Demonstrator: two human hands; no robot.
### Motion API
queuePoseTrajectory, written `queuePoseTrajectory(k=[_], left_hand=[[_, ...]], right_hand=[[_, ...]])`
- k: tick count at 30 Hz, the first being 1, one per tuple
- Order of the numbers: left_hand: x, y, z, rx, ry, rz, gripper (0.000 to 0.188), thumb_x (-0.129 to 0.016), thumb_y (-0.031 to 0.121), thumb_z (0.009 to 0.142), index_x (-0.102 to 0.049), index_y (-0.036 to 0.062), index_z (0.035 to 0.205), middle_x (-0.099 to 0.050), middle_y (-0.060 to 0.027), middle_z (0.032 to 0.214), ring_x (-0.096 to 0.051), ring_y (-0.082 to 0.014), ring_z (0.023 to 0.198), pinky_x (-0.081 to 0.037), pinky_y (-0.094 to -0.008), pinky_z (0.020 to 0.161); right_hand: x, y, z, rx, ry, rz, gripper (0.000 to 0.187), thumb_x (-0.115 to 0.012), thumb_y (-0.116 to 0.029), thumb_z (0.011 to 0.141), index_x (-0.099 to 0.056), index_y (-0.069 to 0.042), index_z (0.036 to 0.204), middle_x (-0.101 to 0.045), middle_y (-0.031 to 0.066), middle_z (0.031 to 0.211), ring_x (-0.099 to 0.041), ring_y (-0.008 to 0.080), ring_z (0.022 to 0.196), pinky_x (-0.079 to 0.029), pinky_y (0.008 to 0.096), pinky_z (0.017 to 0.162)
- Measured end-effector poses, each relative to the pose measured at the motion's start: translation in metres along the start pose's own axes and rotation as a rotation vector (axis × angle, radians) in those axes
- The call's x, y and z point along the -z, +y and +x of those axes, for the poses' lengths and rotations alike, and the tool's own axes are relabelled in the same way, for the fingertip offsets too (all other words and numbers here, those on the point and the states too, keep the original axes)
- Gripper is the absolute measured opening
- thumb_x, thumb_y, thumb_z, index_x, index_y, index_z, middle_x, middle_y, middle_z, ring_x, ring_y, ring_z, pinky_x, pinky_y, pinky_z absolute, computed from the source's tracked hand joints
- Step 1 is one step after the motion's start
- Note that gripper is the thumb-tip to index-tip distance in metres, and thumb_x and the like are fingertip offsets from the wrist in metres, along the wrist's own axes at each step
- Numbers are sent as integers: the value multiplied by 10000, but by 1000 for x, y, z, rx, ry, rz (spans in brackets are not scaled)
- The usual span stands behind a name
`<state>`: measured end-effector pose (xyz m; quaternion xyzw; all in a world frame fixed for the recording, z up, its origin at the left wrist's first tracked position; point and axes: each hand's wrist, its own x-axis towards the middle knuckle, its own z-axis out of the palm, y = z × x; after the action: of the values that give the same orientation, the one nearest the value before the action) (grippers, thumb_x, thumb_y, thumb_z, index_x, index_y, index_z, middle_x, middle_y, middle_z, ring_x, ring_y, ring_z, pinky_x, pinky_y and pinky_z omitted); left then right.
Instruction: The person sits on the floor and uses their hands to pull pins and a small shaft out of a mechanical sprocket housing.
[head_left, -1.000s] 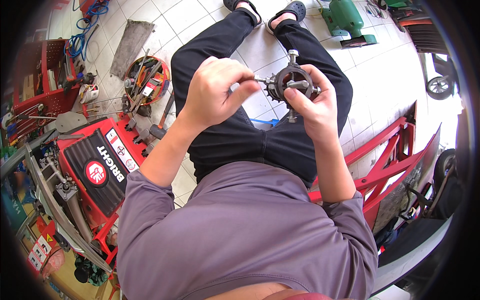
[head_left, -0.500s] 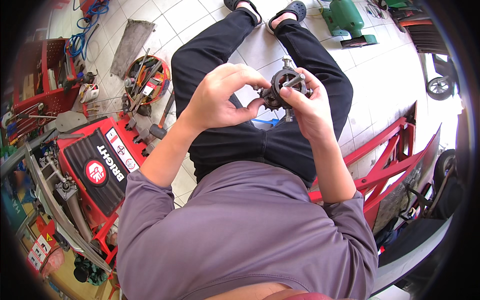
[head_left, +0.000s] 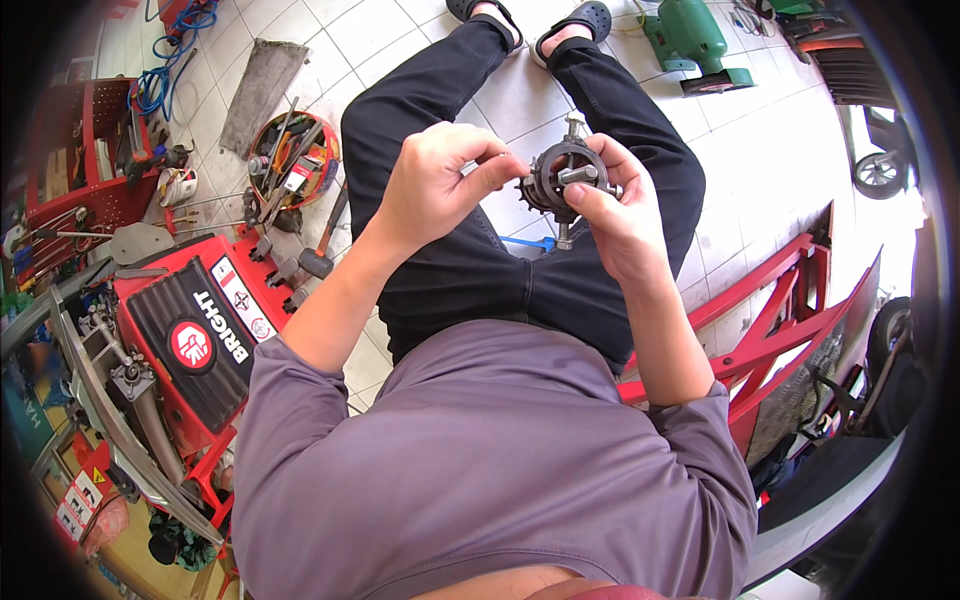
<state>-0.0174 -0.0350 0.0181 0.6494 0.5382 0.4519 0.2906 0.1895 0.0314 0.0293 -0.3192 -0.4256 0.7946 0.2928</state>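
Observation:
My right hand (head_left: pixel 630 215) grips a dark, round metal ring with a toothed wheel (head_left: pixel 548 182) on its left side. Steel bolts stick out around the ring, and a thicker pin points out of its middle beside my right thumb. My left hand (head_left: pixel 445 185) is just left of this part, thumb and forefinger pinched together near a bolt on its left edge. Whether something small sits in that pinch, or the fingertips touch the bolt, I cannot make out. Both hands are above my lap.
A round container (head_left: pixel 325 175) full of hand tools stands on the tiled floor at the left, with a hammer (head_left: pixel 317 262) beside it. Nearer is a red and black tool case (head_left: pixel 190 335). A green machine (head_left: pixel 695 45) stands far right, and a red metal frame (head_left: pixel 770 345) nearer right.
The toothed part has turned a little in my right hand, showing its ring more face-on. My left hand's fingers have closed from a wide curve into a pinch at its left edge.

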Motion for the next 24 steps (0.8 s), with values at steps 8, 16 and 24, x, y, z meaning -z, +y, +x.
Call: queuePoseTrajectory(k=[8,16,24], left_hand=[[-5,6,-1,-14,110,-125,186,-710,157,870,-636,7,950,-656,-25,825,-583,-93,749,-433,-226,666],[-2,5,-3,92,76,-143,164,-708,158,862,-649,34,952,-663,-50,827,-615,-138,731,-452,-271,661],[6,-1,0,-51,4,34,198,-686,179,880,-625,40,1008,-651,-31,863,-589,-121,767,-403,-240,678]], right_hand=[[-2,-2,1,10,33,5,270,-779,-125,784,-603,-40,970,-631,16,877,-566,53,799,-459,209,736],[-4,1,0,6,42,37,287,-798,-134,774,-598,-49,962,-625,10,880,-554,48,802,-453,201,727],[-2,-1,0,23,34,-15,295,-797,-141,781,-598,-43,974,-605,5,890,-548,49,798,-461,202,726]])
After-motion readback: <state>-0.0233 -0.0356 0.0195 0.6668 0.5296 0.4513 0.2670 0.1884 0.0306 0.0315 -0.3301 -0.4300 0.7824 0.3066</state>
